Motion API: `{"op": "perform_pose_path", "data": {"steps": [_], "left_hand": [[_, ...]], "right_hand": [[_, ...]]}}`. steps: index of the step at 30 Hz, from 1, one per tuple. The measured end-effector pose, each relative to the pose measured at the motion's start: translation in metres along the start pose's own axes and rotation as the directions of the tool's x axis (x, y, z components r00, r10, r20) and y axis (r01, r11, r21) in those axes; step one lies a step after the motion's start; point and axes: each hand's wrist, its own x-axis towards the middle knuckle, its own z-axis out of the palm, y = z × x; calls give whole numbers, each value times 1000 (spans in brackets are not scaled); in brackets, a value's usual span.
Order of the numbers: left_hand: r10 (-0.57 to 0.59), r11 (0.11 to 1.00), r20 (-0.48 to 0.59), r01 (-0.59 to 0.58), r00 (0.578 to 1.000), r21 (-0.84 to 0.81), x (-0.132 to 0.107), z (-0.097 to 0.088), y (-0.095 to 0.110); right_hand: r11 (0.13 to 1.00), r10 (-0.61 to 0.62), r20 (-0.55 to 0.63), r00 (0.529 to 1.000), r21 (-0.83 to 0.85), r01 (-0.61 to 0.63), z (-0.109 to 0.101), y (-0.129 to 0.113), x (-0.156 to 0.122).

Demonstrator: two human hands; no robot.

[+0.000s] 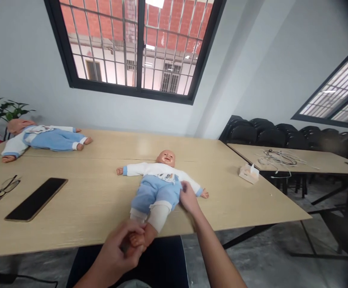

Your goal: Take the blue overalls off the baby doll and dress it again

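Observation:
A baby doll [167, 158] lies face up on the table, its head away from me and its feet at the near edge. It has a white top [150, 169] with an animal face print and light blue trousers [154, 190] with white cuffs. Down at the feet, my left hand [121, 246] is closed round one of the doll's feet [137, 239]. My right hand [188, 196] is closed at the side of the trousers near the waist, its fingertips partly hidden against the cloth.
A second doll [54, 138] in similar clothes lies at the back left. Eyeglasses [0, 194] and a black phone [37, 199] rest at the left. A small white box [249, 173] stands near the table's right edge; tangled cables [278, 158] lie on another table beyond.

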Motion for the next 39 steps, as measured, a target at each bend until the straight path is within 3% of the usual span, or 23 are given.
{"op": "perform_pose_path", "data": {"steps": [2, 4, 7, 12, 17, 20, 24, 28, 31, 33, 34, 37, 39], "left_hand": [[124, 984, 129, -139, 984, 115, 3, 16, 10], [216, 940, 263, -273, 940, 204, 6, 33, 14], [230, 863, 373, -366, 899, 349, 6, 57, 13], [187, 783, 394, -379, 900, 493, 6, 78, 3], [128, 758, 514, -417, 849, 501, 13, 80, 8], [82, 748, 569, -428, 819, 508, 19, 84, 16], [-3, 733, 581, -393, 814, 555, 23, 97, 22], [-51, 719, 571, -366, 819, 591, 20, 107, 20], [7, 804, 608, -366, 794, 468, 23, 98, 23], [101, 886, 631, -358, 769, 294, 37, 81, 29], [152, 911, 607, -349, 780, 220, 50, 69, 31], [224, 933, 314, -297, 922, 206, 106, 35, 28], [190, 940, 109, -213, 976, 266, 150, 17, 12]], "right_hand": [[994, -79, 1, 997, 81, 79, -8, -7, 4], [989, -142, 64, 988, 51, 139, -15, -14, 12], [979, -202, 145, 969, 51, 196, -20, -20, 31], [961, -138, 110, 984, 254, 107, -17, -10, 53], [925, -151, 209, 966, 374, 64, -18, -6, 50], [923, -180, 253, 951, 378, 74, -20, -13, 49], [930, -200, 224, 954, 351, 112, -20, -19, 51], [897, -216, 257, 942, 434, 87, -19, -22, 56], [834, -221, 310, 925, 552, 15, -17, -25, 63], [773, -223, 352, 909, 633, -55, -16, -29, 68], [743, -221, 371, 902, 663, -90, -16, -31, 70], [686, -217, 421, 881, 708, -170, -15, -39, 76], [678, -218, 467, 857, 704, -211, -16, -44, 81]]}}
